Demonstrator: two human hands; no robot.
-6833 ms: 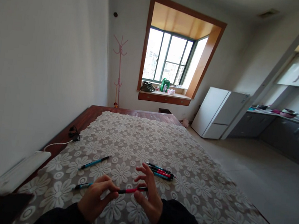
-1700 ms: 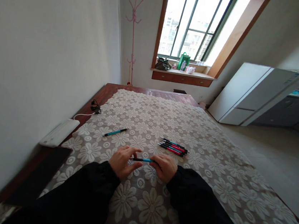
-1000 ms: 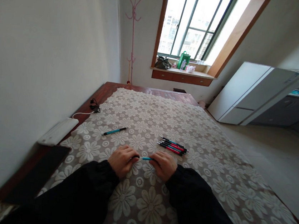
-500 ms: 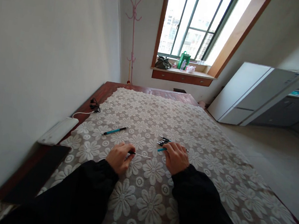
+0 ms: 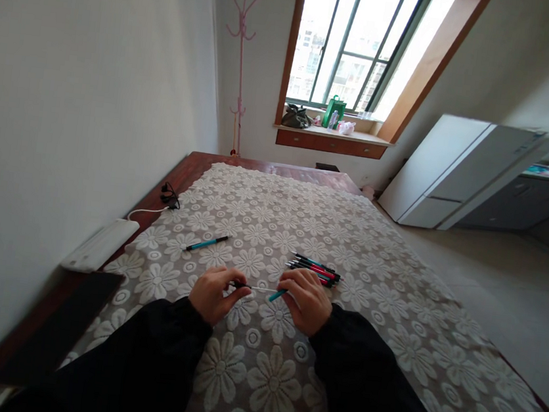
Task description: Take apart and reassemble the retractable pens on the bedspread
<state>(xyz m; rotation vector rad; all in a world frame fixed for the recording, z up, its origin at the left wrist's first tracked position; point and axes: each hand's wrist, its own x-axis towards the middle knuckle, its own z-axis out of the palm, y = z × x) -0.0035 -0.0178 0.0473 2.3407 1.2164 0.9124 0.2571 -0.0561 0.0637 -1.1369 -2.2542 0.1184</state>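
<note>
My left hand (image 5: 218,292) pinches the black front part of a pen (image 5: 240,285), from which a thin pale refill tube (image 5: 261,289) points right. In the fingers of my right hand (image 5: 306,300) is a teal pen barrel (image 5: 276,295), its end close to the tube's tip. I cannot tell whether tube and barrel touch. Just beyond my right hand lies a bunch of several pens (image 5: 314,267) with black, red and teal parts. A single teal and black pen (image 5: 207,243) rests on the cloth, beyond my left hand.
A floral lace cloth (image 5: 263,218) covers the dark red table (image 5: 178,178). Along the left edge are a white power strip (image 5: 100,246), a black cable (image 5: 170,195) and a dark flat panel (image 5: 60,327). A wall rises on the left; a white fridge (image 5: 450,166) stands beyond, right.
My right hand has moved left and nearer with the teal barrel, away from the bunch of pens, which now shows more fully. The barrel's end has come to the refill tube's tip.
</note>
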